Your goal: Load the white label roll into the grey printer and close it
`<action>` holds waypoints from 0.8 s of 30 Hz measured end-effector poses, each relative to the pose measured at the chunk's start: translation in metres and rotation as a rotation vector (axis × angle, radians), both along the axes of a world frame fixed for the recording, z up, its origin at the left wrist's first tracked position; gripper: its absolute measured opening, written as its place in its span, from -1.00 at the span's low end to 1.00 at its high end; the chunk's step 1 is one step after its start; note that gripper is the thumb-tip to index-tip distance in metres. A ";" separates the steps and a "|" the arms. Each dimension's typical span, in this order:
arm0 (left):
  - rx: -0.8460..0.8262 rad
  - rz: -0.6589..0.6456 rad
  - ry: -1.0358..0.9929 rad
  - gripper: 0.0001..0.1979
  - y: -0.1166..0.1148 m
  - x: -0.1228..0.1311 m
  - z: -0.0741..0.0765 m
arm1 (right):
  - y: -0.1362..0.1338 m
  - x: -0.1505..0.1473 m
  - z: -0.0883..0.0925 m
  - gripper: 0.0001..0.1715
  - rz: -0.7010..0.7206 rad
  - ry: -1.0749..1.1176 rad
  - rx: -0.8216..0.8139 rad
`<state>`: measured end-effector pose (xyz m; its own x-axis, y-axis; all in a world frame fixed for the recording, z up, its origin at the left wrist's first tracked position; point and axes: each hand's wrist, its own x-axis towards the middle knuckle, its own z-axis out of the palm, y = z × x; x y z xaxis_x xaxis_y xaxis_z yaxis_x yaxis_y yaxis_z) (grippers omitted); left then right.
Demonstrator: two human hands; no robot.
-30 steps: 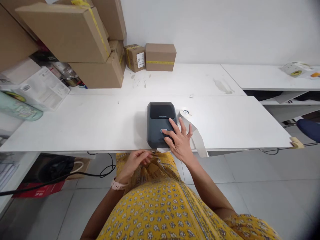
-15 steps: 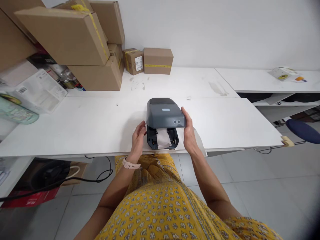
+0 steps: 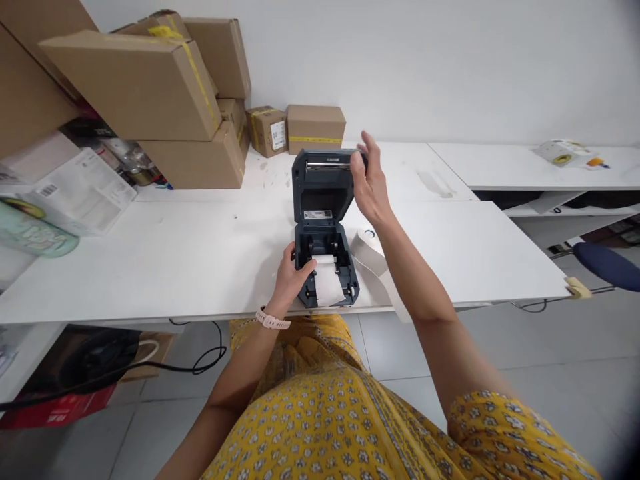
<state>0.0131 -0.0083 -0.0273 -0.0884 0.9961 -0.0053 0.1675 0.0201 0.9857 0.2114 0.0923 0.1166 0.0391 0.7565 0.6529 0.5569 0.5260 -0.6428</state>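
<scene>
A dark grey label printer (image 3: 300, 283) stands near the front edge of the white table, its lid (image 3: 320, 190) swung up and tilted back. Inside the base, a strip of white label paper (image 3: 329, 285) runs toward the front. My left hand (image 3: 291, 279) grips the printer's left wall, thumb over the rim by the paper and fingers outside, partly hidden. At the lid's upper right corner is my right hand (image 3: 371, 181), thumb on the inner face and the other fingers behind or above the edge. A loose curled paper strip (image 3: 367, 253) lies right of the printer.
Stacked cardboard boxes (image 3: 135, 87) stand at the back left, with two smaller parcels (image 3: 316, 123) against the wall. A greenish bottle (image 3: 40, 227) lies at far left. A white box (image 3: 563, 153) sits on the right table. A black cable (image 3: 200, 367) hangs below.
The printer lid has swung from nearly closed to upright, exposing the inside. My right hand has risen with it. My left thumb now reaches over the printer's rim, and the loose strip shows more.
</scene>
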 end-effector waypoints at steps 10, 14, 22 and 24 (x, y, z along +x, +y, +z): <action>-0.069 -0.058 0.280 -0.28 0.013 -0.007 0.029 | -0.036 -0.008 -0.055 -0.57 0.599 -1.036 -0.382; -0.086 -0.078 0.459 -0.20 0.016 -0.008 0.041 | -0.014 -0.025 -0.064 -0.57 0.757 -1.145 -0.575; -0.080 -0.116 0.375 -0.11 0.016 -0.017 0.033 | 0.007 -0.018 -0.040 -0.33 1.099 -0.903 -0.760; -0.070 -0.109 0.365 -0.12 0.016 -0.017 0.029 | -0.003 0.008 -0.030 -0.38 1.213 -0.659 -0.707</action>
